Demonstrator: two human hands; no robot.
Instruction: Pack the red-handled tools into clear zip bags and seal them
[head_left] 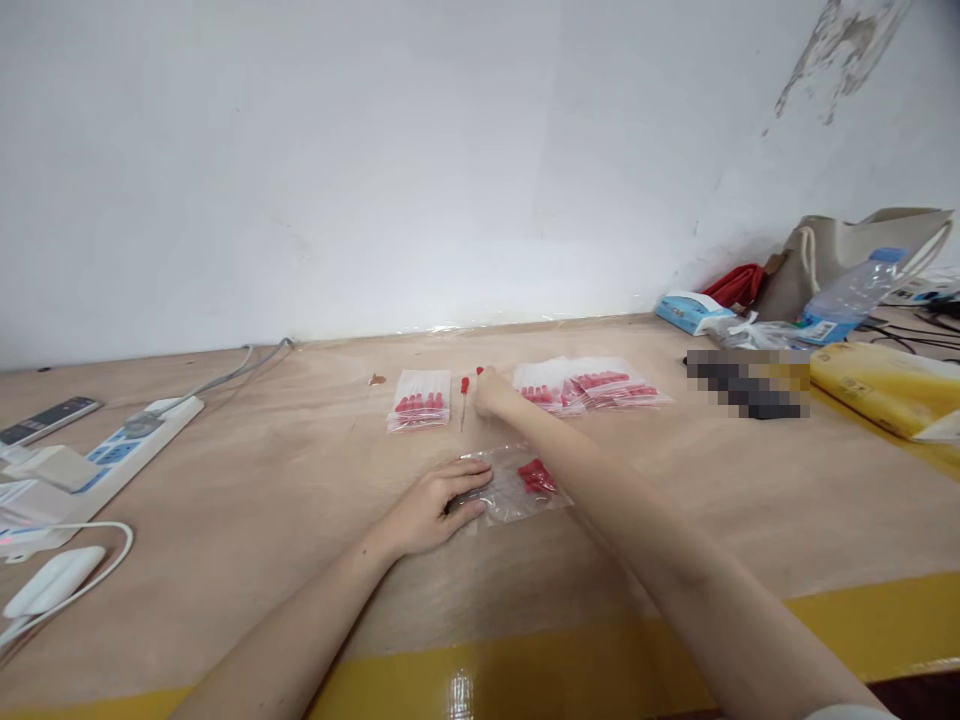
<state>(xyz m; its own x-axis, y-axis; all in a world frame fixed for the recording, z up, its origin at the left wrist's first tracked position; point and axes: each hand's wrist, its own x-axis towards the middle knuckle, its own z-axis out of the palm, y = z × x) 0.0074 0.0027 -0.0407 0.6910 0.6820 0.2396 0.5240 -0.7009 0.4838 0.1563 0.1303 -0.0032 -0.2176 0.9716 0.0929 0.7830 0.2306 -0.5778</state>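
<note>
My left hand lies with fingers and thumb apart on the left edge of a clear plastic bag. Inside the bag is a cluster of small red pieces. Farther forward, my right hand is closed, its arm crossing over the bag's right side. A red tip pokes out at its fingers and looks like the top of a dropper; the rest is hidden. Just left of it lies a thin dropper with a red bulb. A small zip bag of several red-ended droppers lies left of that one.
More zip bags with red-ended pieces overlap to the right of my right hand. At left lie a power strip, a phone and cables. At right are a plastic bottle, a yellow pack and a grey bag.
</note>
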